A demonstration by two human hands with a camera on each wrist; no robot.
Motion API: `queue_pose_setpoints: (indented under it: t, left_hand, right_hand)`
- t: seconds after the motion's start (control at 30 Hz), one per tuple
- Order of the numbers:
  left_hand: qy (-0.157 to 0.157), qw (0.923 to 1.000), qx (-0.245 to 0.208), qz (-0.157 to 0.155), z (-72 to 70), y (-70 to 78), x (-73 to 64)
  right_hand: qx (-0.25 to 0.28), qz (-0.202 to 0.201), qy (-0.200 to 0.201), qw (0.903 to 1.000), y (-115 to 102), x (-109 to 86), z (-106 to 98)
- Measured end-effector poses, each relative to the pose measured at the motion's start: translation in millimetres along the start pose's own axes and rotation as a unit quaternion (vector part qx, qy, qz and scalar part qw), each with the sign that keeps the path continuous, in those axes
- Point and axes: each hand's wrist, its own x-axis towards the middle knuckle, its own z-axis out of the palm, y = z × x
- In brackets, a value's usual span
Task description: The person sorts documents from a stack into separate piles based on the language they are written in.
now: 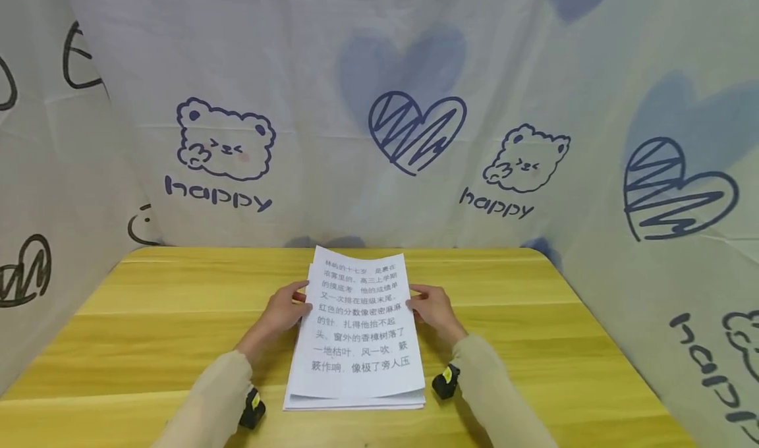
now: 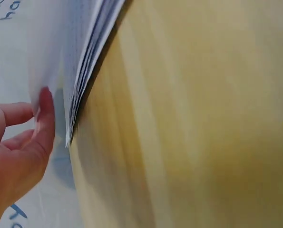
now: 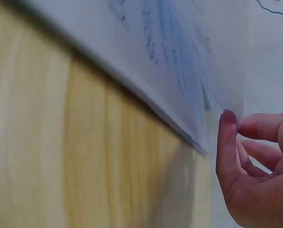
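Note:
A printed sheet of paper [image 1: 362,323] is lifted over a stack of paper [image 1: 356,406] on the table, its far end raised and slightly bowed. My left hand [image 1: 287,308] pinches the sheet's left edge between thumb and fingers. On the opposite edge, my right hand [image 1: 435,309] pinches the same sheet. In the left wrist view the lifted sheet [image 2: 47,47] stands apart from the layered stack edge [image 2: 91,57]. The right wrist view has the fingertips of my right hand [image 3: 255,171] at the sheet's edge, beyond the stack's corner [image 3: 179,114].
The yellow wood-grain table [image 1: 178,342] extends on both sides of the stack. A pale cloth [image 1: 320,158] with blue hearts, bear drawings and "happy" lettering hangs behind and beside it. Small black devices [image 1: 252,410] are worn at both wrists over light sleeves [image 1: 207,402].

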Motion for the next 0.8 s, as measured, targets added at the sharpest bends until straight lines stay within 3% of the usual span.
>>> queue_pose_setpoints:
  t: [0.13, 0.33, 0.57, 0.8]
  left_hand:
    - [-0.002, 0.9953, -0.096, -0.008, -13.3, -7.2, -4.7]
    - [0.011, 0.9850, -0.171, -0.020, -25.4, -14.2, -14.9]
    - [0.031, 0.9808, -0.190, -0.030, -38.3, -19.4, -22.1]
    - [0.021, 0.9837, -0.177, -0.019, -61.7, -24.5, -24.9]
  right_hand:
    - [0.045, -0.006, -0.007, 0.9989, -1.0, -3.3, 2.5]
    - [0.088, 0.002, -0.005, 0.9961, -3.7, -11.3, 7.5]
    - [0.100, 0.013, 0.005, 0.9949, -11.9, -16.6, 20.7]
    - [0.097, 0.021, 0.010, 0.9950, -25.9, -13.8, 39.7]
